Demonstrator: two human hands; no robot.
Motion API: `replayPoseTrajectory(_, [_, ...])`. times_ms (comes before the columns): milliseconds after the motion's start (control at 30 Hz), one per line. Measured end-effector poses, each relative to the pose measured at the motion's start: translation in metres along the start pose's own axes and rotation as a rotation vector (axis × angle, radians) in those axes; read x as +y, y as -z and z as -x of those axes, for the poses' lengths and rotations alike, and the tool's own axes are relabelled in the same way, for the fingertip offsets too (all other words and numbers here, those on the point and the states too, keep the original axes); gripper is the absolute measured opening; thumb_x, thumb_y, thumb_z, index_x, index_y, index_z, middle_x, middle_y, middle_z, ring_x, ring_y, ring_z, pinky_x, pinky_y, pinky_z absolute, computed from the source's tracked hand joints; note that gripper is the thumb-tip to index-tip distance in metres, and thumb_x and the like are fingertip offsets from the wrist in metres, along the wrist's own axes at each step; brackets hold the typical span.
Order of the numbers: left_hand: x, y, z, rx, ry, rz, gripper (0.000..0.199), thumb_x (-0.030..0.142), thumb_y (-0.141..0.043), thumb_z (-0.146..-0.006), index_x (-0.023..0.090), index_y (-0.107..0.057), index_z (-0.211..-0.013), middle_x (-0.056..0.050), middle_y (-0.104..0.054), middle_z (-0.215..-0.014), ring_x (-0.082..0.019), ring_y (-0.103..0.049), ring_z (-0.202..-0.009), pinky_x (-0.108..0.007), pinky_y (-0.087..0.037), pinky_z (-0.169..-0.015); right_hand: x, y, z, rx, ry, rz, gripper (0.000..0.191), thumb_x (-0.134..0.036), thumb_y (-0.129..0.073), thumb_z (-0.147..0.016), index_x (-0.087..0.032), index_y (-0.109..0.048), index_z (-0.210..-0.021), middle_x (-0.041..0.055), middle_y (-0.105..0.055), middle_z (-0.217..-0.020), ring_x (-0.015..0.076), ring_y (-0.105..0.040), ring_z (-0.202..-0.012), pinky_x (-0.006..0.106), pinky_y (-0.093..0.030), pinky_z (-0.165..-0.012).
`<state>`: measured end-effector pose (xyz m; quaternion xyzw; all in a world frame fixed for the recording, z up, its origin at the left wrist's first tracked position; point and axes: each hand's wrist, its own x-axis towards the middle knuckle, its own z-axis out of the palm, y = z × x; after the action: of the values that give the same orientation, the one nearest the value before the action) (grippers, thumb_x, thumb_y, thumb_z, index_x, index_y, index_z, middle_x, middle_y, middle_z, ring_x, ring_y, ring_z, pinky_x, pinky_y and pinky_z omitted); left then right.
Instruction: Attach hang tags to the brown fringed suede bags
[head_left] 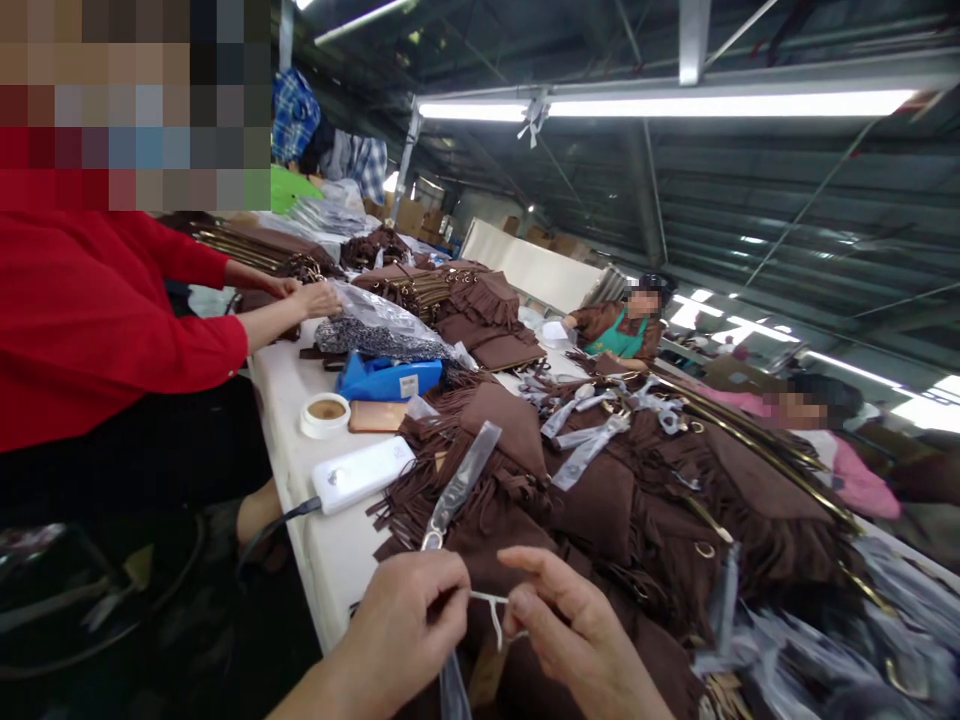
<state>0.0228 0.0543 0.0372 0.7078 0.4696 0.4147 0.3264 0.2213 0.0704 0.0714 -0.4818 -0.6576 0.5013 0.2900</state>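
My left hand [416, 620] is closed, thumb against curled fingers, on a thin white string [496, 618]. The string runs taut across to my right hand [566, 635], with a short piece hanging down between the hands. The right index finger is stretched out, while its thumb and lower fingers are pinched where the string meets them. A clear plastic-wrapped strap [466, 478] with a metal ring [432, 540] passes at my left hand and comes out below it. Whether the left fingers also grip this strap is hidden. Beneath both hands lie brown fringed bags [499, 430].
On the white table [330, 570] are a white power bank [364, 474] with a cable, a tape roll [325, 414], a phone-like flat case [377, 417] and a blue holder [390, 378]. A person in a red top [112, 320] handles plastic at left. Others sit across.
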Motion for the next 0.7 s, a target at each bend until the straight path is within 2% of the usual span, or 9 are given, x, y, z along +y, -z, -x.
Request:
replayPoseTrajectory(67, [0.001,0.001,0.001,0.035,-0.028,-0.138,0.019,0.012,-0.044,-0.080,0.019,-0.041,-0.063,0.002,-0.048,-0.062,-0.013,-0.045,-0.059,-0.027,-0.024,-0.057,-0.004,-0.002,0.000,-0.029,0.064,0.131,0.028,-0.043,-0.059,-0.089,-0.020,-0.067,-0.103,0.0011,-0.068,-0.072,0.0136,-0.055,-0.059,0.023,-0.042,-0.055])
replayPoseTrajectory(133, [0.001,0.001,0.002,0.031,-0.006,-0.141,0.018,0.012,-0.044,-0.080,0.019,-0.042,-0.063,0.002,-0.050,-0.062,-0.014,-0.047,-0.060,-0.026,-0.025,-0.057,-0.009,-0.004,0.000,-0.056,0.155,0.318,0.019,-0.035,-0.058,-0.090,-0.021,-0.072,-0.091,0.0021,-0.071,-0.078,0.0176,-0.063,-0.072,0.026,-0.046,-0.068])
replayPoseTrajectory(267, [-0.002,0.002,0.004,-0.033,0.048,-0.049,0.017,0.012,-0.045,-0.079,0.019,-0.047,-0.064,0.003,-0.052,-0.062,-0.013,-0.050,-0.062,-0.025,-0.029,-0.059,-0.015,-0.005,-0.004,-0.069,0.258,0.532,0.022,-0.031,-0.057,-0.092,-0.022,-0.075,-0.082,0.0021,-0.070,-0.077,0.0180,-0.063,-0.073,0.025,-0.043,-0.067])
replayPoseTrajectory(400, [-0.007,0.008,0.005,0.005,0.003,-0.206,0.016,0.011,-0.044,-0.079,0.019,-0.046,-0.065,0.001,-0.053,-0.065,-0.015,-0.048,-0.063,-0.028,-0.027,-0.059,-0.016,-0.004,-0.006,-0.035,0.250,0.495,0.022,-0.027,-0.055,-0.089,-0.019,-0.072,-0.077,0.0019,-0.068,-0.073,0.0169,-0.062,-0.071,0.025,-0.042,-0.067])
replayPoseTrajectory(467, [-0.006,0.011,0.004,0.020,0.041,-0.143,0.014,0.011,-0.043,-0.079,0.020,-0.052,-0.072,0.001,-0.056,-0.071,-0.016,-0.051,-0.066,-0.027,-0.031,-0.061,-0.014,-0.003,-0.006,-0.014,0.190,0.434,0.024,-0.030,-0.054,-0.089,-0.018,-0.067,-0.073,0.0009,-0.066,-0.070,0.0164,-0.059,-0.068,0.025,-0.042,-0.066])
replayPoseTrajectory(567, [0.004,0.010,0.006,0.001,0.123,0.095,0.015,0.013,-0.045,-0.079,0.021,-0.055,-0.087,0.002,-0.056,-0.076,-0.015,-0.052,-0.067,-0.024,-0.036,-0.060,-0.012,-0.003,-0.006,-0.002,0.102,0.337,0.029,-0.039,-0.054,-0.088,-0.018,-0.060,-0.069,-0.0010,-0.059,-0.065,0.0156,-0.053,-0.064,0.024,-0.041,-0.062])
replayPoseTrajectory(700, [0.016,-0.003,0.011,0.046,0.105,0.036,0.018,0.017,-0.061,-0.070,0.022,-0.049,-0.083,0.004,-0.051,-0.073,-0.014,-0.047,-0.063,-0.024,-0.033,-0.058,-0.011,-0.006,-0.006,0.030,0.079,0.300,0.032,-0.043,-0.052,-0.087,-0.018,-0.056,-0.068,-0.0022,-0.053,-0.063,0.0149,-0.048,-0.063,0.024,-0.038,-0.060])
